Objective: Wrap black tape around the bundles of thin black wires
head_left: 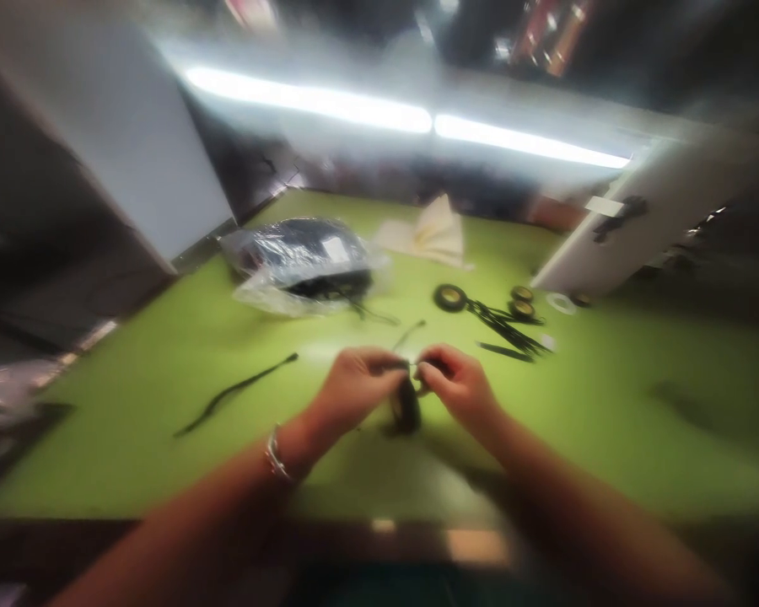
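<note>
My left hand (362, 379) is closed, with thumb and fingertips pinching a thin black cable (410, 364). Facing it a few centimetres away, my right hand (459, 384) is also closed in a pinch on the dark cable; its fingers partly cover it. Just below the fingertips is a dark roll (407, 409), blurred, which looks like black tape; whether it hangs or rests on the table I cannot tell. A thin dark cable end (411, 334) sticks out behind my hands. To the left, a single black cable (237, 391) lies on the green table (329, 497).
A clear plastic bag (304, 253) of dark items lies at back left, near pale paper (439, 232). At right are a tape roll (449, 298), a bundle of black cables (506, 327), more small rolls (522, 302) and a white ring (561, 303). White panels (145, 143) flank the table.
</note>
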Demonstrator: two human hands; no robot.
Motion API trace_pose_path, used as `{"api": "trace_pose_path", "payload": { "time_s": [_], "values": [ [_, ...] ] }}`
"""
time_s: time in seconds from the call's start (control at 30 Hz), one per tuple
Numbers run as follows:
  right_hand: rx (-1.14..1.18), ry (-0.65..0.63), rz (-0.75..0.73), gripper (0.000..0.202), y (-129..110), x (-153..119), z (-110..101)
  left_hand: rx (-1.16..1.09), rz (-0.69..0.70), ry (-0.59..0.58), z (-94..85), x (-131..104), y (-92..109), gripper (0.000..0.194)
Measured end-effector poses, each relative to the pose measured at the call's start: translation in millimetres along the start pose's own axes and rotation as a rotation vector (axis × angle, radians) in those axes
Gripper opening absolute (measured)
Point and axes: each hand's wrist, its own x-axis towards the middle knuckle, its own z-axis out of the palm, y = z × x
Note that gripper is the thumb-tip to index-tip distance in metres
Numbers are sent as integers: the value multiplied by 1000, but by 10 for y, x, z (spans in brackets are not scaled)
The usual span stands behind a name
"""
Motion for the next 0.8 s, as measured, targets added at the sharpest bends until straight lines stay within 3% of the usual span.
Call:
{"api": "trace_pose_path", "payload": {
  "time_s": [0.2, 0.4, 0.63, 0.8],
  "values": [
    [3, 7, 6, 11, 19, 6, -14, -15, -36, -48, -18, 4, 7, 18],
    [-38, 21, -15, 12, 25, 6, -20, 11, 21, -110, -57, 8, 32, 20],
    [-192, 84, -195, 11, -3, -20, -39, 107, 118, 5, -15, -7, 2, 16],
    [-136, 75, -196, 13, -31, -22, -69, 100, 146, 59, 2, -11, -30, 15]
  ]
}}
